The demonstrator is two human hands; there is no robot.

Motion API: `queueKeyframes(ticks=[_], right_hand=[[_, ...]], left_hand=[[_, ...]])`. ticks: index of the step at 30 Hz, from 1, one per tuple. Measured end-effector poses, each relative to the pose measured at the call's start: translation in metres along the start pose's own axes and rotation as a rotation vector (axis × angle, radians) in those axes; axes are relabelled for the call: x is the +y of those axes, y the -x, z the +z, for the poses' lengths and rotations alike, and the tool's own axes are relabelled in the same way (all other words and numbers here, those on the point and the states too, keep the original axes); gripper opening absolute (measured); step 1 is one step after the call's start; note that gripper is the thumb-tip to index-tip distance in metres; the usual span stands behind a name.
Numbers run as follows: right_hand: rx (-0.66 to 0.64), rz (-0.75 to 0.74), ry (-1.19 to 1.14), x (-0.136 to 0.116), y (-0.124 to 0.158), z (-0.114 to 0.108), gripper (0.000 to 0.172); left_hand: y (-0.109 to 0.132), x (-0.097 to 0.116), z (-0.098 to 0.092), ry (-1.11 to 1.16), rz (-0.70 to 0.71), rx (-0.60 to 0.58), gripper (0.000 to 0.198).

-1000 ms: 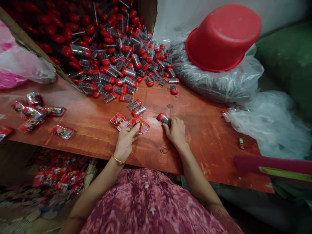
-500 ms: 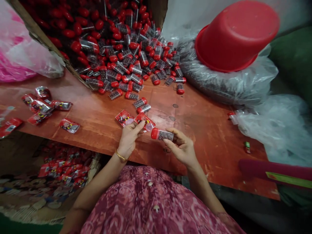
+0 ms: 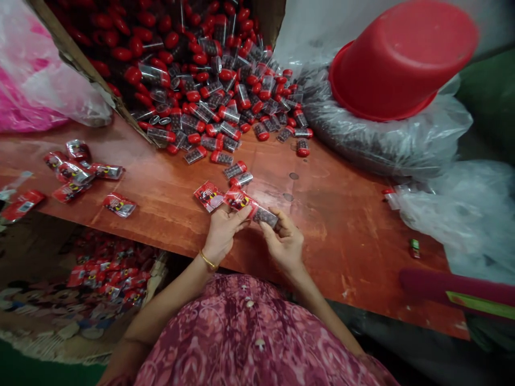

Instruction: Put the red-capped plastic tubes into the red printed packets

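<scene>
My left hand (image 3: 221,233) pinches a red printed plastic sleeve (image 3: 236,199) between thumb and fingers. A clear bottle (image 3: 266,216) filled with small dark balls is gripped in my right hand (image 3: 285,244). Its red cap end meets the sleeve's right end; whether the cap is inside or only against it I cannot tell. Beside my left fingers another flat red sleeve (image 3: 208,195) lies on the table. Two loose red-capped bottles (image 3: 240,179) lie just beyond my hands.
A cardboard box (image 3: 64,53) spills many red-capped bottles (image 3: 201,102) onto the table (image 3: 322,214). Sleeved bottles (image 3: 119,205) lie at left, with more in a box below (image 3: 108,273). A red tub (image 3: 402,59) rests upside down on a plastic bag (image 3: 382,142) at right.
My right hand has moved left, bringing the bottle's capped end to the sleeve in my left hand. The whole view has shifted slightly.
</scene>
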State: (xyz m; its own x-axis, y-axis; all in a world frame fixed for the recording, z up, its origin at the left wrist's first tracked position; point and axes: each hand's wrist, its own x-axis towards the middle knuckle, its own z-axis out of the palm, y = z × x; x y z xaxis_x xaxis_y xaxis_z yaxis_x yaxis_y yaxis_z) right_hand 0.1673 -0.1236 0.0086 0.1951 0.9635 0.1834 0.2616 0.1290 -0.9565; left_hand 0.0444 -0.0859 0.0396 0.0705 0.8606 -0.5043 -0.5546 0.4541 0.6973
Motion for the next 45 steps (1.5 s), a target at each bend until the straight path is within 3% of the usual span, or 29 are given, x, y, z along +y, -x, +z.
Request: queueKeyframes(ticks=[3,8,14,18,23,29,34,41,45], right_hand=[[-0.02,-0.062,0.098,-0.002,-0.004,0.004,0.025],[-0.215,0.034,-0.097,-0.005,-0.003,0.01,0.022],[-0.197,0.007,-0.109,-0.004,-0.004,0.022,0.032],[-0.308,0.046,-0.225,-0.007,-0.009,0.024,0.04],[-0.256,0.048,-0.26,-0.003,-0.01,0.034,0.034],[-0.338,-0.159,-0.052,-0.002,-0.017,0.042,0.051],[-0.372,-0.444,0.139,-0.007,-0.029,0.035,0.047],[-0.431,-0.328,0.072,-0.005,-0.022,0.04,0.06],[-0.434,-0.483,0.157,-0.012,-0.026,0.037,0.05]], left_hand=[[-0.001,-0.003,-0.001,0.04,0.009,0.019,0.038],[-0.002,-0.005,-0.007,0.071,0.067,0.045,0.034],[-0.003,0.003,-0.009,0.076,0.111,0.005,0.03],[-0.001,0.011,-0.018,0.092,0.075,0.003,0.029],[0.0,0.008,-0.023,0.106,0.111,-0.009,0.031],[0.001,0.017,-0.024,0.046,0.113,-0.117,0.029],[0.004,0.027,-0.033,0.028,0.085,-0.171,0.027],[0.009,0.027,-0.04,-0.074,0.088,-0.161,0.031],[0.011,0.029,-0.047,-0.194,0.1,-0.192,0.033]])
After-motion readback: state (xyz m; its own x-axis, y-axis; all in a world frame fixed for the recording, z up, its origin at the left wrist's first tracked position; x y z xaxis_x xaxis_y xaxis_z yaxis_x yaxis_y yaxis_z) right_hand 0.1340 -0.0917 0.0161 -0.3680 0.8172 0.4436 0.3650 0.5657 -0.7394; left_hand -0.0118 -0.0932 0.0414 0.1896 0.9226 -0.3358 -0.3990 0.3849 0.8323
